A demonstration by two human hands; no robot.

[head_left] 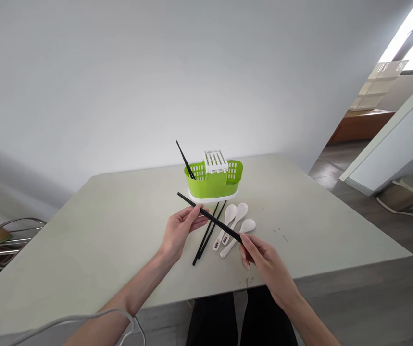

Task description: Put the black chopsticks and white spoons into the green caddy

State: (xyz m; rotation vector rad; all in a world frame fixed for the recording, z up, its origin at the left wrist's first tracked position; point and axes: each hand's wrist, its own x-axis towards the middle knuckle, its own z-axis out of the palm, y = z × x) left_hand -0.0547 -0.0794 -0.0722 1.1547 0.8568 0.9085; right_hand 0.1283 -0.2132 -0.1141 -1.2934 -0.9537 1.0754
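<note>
Between my two hands a pair of black chopsticks (218,221) is held at a slant above the table. My left hand (185,225) pinches it toward the far end, and my right hand (261,257) grips the near end. Below lie two more black chopsticks (206,240), side by side on the tabletop. Three white spoons, one of them the rightmost spoon (247,225), rest just right of those. Behind stands a green cutlery basket (211,187) with a white slatted top piece (216,161) and white base. Black chopsticks (185,160) lean out of its left compartment.
The pale table (127,230) backs onto a white wall (177,81). A metal rack (7,245) stands beyond its left edge. A grey cable (80,317) crosses near my left forearm. Past the right edge, a bag-like bundle (406,196) lies on the floor.
</note>
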